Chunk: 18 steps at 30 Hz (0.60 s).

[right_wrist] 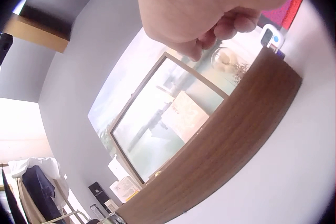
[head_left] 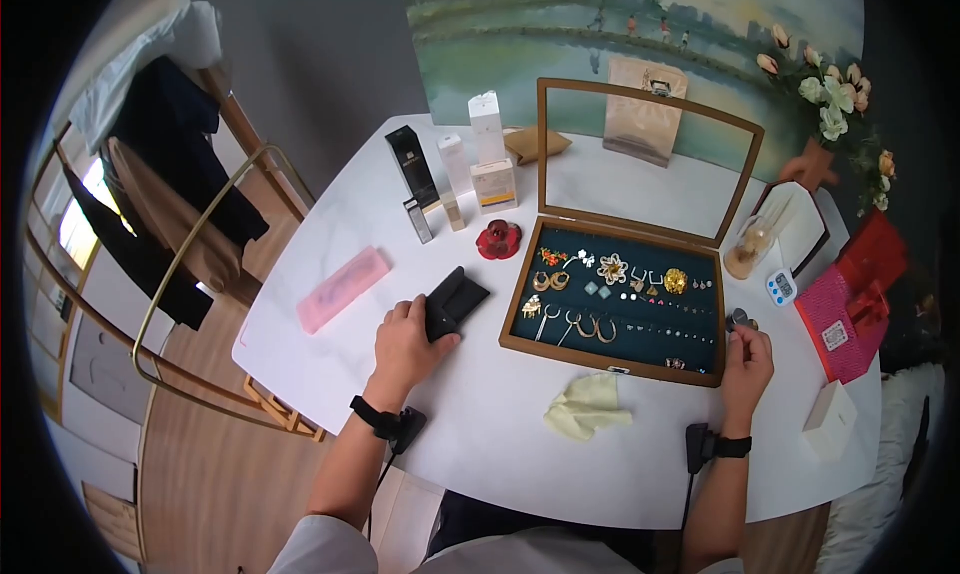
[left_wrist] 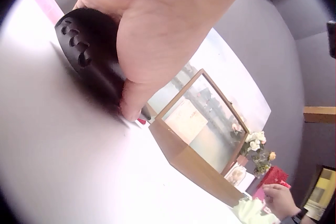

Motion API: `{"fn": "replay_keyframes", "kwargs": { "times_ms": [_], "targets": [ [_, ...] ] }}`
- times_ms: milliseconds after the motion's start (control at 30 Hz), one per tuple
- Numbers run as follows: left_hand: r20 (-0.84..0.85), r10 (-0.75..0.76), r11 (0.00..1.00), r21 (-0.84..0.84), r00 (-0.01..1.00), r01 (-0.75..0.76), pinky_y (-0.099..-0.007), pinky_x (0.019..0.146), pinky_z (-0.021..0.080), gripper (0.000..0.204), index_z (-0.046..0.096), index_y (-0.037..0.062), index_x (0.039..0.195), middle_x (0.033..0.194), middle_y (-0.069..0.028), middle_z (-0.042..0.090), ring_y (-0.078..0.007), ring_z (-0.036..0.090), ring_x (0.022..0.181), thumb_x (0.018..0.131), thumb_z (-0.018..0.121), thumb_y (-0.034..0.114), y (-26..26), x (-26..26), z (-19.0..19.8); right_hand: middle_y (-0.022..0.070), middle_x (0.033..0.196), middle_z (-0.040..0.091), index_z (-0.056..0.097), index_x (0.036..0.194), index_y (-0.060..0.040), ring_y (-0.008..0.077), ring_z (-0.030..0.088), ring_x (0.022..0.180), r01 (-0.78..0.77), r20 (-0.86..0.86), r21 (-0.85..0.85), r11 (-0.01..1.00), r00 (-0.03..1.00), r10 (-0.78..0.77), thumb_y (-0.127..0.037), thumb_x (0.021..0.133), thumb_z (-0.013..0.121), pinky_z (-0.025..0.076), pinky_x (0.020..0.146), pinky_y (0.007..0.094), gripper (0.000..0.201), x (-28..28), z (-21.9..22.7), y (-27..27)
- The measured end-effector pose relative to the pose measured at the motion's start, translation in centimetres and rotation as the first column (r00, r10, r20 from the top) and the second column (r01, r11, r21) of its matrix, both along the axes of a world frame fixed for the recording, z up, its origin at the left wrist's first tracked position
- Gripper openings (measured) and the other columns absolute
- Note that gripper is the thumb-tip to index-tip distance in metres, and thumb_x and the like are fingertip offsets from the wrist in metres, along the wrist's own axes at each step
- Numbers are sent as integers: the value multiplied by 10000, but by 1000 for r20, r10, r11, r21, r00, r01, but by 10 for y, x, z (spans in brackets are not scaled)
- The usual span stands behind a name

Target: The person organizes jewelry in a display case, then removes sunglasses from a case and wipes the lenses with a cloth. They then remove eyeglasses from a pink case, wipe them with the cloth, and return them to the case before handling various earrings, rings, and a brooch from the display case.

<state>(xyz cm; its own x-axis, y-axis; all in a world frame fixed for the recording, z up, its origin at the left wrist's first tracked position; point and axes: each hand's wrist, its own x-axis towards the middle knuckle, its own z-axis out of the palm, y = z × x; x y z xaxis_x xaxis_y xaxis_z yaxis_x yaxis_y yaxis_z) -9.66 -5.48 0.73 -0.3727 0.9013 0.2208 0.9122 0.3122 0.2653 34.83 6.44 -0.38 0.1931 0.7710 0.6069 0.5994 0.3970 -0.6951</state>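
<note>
A black leather-like holder [head_left: 458, 304] lies on the table, its side showing a row of curved slots in the left wrist view. My left hand [head_left: 405, 346] grips it, thumb along the near edge. At the right side of a wooden jewelry box [head_left: 610, 359], my right hand [head_left: 750, 362] has its fingers curled and pinches a small dark metallic piece [head_left: 739, 317]. The glass lid stands up. Inside, earrings [head_left: 590, 327] and brooches [head_left: 613, 268] sit on dark green lining. In the right wrist view, the right fingertips are partly hidden.
Left of the holder is a pink case [head_left: 343, 290]. A red flower ornament [head_left: 498, 240] and several cosmetic boxes [head_left: 486, 124] stand behind. A pale yellow cloth [head_left: 588, 407] lies before the box. To the right are a timer [head_left: 780, 288], a pink-red bag [head_left: 845, 319] and a white box [head_left: 831, 420].
</note>
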Motion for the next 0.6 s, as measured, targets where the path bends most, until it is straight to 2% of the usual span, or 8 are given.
{"fn": "replay_keyframes", "kwargs": {
  "times_ms": [67, 167, 233, 267, 333, 433, 567, 600],
  "targets": [
    [-36, 4, 1000, 29, 999, -3, -424, 911, 512, 820, 534, -35, 1343, 1168, -201, 623, -368, 616, 1053, 710, 843, 385, 9, -4, -2, 81, 910, 628, 689, 989, 44, 148, 597, 787, -7, -11, 10, 1000, 1000, 7, 3, 918, 633, 478, 690, 246, 99, -1, 1, 0],
    [-40, 29, 998, -60, 999, -32, -433, 971, 488, 826, 521, -49, 1347, 1254, -242, 588, -399, 584, 1136, 713, 839, 376, 26, -8, 2, 86, 925, 628, 689, 990, 44, 146, 597, 785, -19, -11, 32, 999, 1000, 19, 11, 917, 628, 479, 676, 242, 101, -1, 2, 0],
    [-295, -45, 995, 77, 954, 71, -442, 1038, 451, 779, 524, -35, 1349, 1372, -285, 510, -433, 520, 1243, 731, 828, 329, 37, -7, 1, 85, 920, 622, 688, 988, 45, 146, 595, 778, -17, -8, 36, 999, 1000, 18, 14, 915, 625, 479, 668, 239, 101, -1, 3, 0],
    [-300, -50, 994, 77, 953, 76, -442, 1038, 451, 779, 524, -35, 1349, 1372, -285, 510, -433, 520, 1243, 731, 828, 329, 44, -3, 7, 83, 914, 616, 687, 987, 46, 146, 594, 771, -23, 3, 37, 999, 1000, 23, 17, 914, 622, 479, 661, 236, 102, -1, 5, -1],
    [-100, -235, 969, 48, 967, 241, -448, 1103, 395, 687, 522, 3, 1369, 1461, -298, 425, -453, 452, 1322, 777, 781, 235, 64, 9, 23, 80, 900, 604, 685, 983, 48, 143, 588, 760, -31, 6, 17, 999, 999, 31, 20, 910, 622, 478, 657, 235, 100, -3, 8, -5],
    [-92, -358, 934, -21, 929, 357, -501, 1146, 336, 615, 522, 61, 1378, 1476, -256, 423, -430, 404, 1375, 815, 737, 180, 104, 15, 12, 73, 877, 582, 682, 975, 49, 133, 576, 740, -54, -8, 15, 998, 998, 54, 26, 903, 626, 475, 650, 234, 95, -9, 8, -3],
    [-153, -337, 937, -145, 929, 316, -525, 1147, 330, 639, 429, 96, 1450, 1538, -217, 353, -422, 374, 1401, 853, 656, 105, 138, 25, 4, 69, 872, 571, 681, 970, 49, 125, 570, 729, -84, -35, -37, 996, 996, 83, 32, 895, 631, 471, 643, 233, 91, -11, 6, -6],
    [-211, -340, 938, -152, 916, 313, -479, 1134, 353, 699, 394, 76, 1474, 1555, -214, 327, -424, 377, 1394, 829, 662, 88, 146, 24, -1, 69, 872, 571, 681, 970, 49, 125, 570, 729, -83, -36, -39, 996, 996, 82, 32, 895, 631, 471, 643, 233, 91, -12, 5, -6]
  ]
}}
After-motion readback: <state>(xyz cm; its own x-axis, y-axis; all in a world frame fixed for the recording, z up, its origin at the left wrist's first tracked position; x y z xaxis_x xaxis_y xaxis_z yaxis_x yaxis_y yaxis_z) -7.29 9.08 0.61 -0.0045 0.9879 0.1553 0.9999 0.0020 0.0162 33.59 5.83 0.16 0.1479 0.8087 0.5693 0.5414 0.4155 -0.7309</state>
